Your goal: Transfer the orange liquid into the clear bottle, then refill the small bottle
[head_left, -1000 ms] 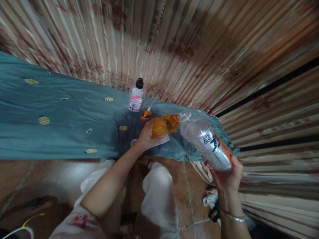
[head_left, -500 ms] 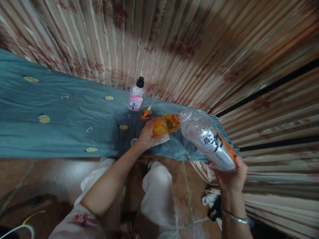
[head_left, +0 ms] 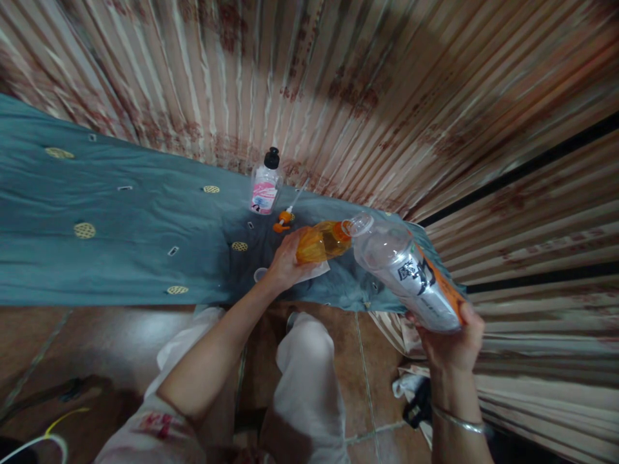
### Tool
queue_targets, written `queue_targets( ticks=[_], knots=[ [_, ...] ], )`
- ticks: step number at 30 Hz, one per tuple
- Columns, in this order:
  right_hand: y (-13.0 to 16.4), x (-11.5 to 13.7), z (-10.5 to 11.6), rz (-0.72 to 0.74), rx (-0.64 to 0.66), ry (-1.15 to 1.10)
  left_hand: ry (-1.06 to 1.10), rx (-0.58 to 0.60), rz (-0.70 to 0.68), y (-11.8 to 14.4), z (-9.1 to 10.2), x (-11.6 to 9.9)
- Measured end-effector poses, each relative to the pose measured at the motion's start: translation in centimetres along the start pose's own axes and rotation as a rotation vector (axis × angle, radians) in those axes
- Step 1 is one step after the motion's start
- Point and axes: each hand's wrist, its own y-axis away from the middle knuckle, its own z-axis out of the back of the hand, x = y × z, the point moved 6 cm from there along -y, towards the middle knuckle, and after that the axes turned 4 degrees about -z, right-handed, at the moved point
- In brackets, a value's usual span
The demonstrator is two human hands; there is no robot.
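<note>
while left hand (head_left: 285, 264) wraps orange bottle (head_left: 322, 241) near cloth's (head_left: 120, 232) front edge, right hand (head_left: 452, 345) clasps base of clear bottle (head_left: 403, 270), long axis tilted up-left, open mouth touching orange bottle's neck; left hand nearer junction.

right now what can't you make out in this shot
All in the head view:
- Large clear bottle: label print too small and tilted to read; its base is hidden in the right hand.
- Orange bottle: its lower end is covered by the left hand.
- Whether liquid passes between the two mouths: too small to tell.
- Small bottle with black cap: label illegible.
</note>
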Motion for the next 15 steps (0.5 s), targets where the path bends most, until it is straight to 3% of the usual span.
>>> queue_targets(
  ticks=[6, 15],
  knots=[
    [-0.1, 0.2, 0.0, 0.011, 0.001, -0.004, -0.039, 0.021, -0.043, 0.0, 0.4, -1.5],
    [0.2, 0.5, -0.3, -0.017, -0.022, -0.022, -0.016, 0.005, -0.031, 0.0, 0.3, -1.2]
  ],
)
